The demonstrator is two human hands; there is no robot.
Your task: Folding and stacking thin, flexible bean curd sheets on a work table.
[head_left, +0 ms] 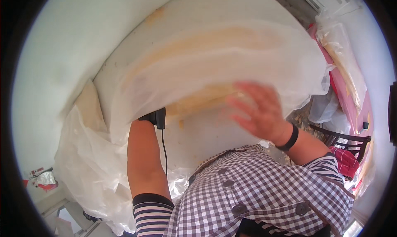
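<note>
A wide translucent white plastic sheet spreads over the pale table in front of me, blurred by motion. Long yellowish flat bands show under and beside it; I cannot make out what they are. My left forearm reaches in under the sheet's near edge, which hides that hand and whatever it touches. Around the left wrist sits a black strapped device with a cable hanging down. Over the sheet's near right part my right hand is raised with fingers apart, smeared by motion, with nothing seen in it.
Crumpled clear plastic hangs over the table's left side. At the right are a dark chair with a red checked cloth, and a pink surface bearing a plastic-wrapped yellowish bundle. A white wall stands at the left.
</note>
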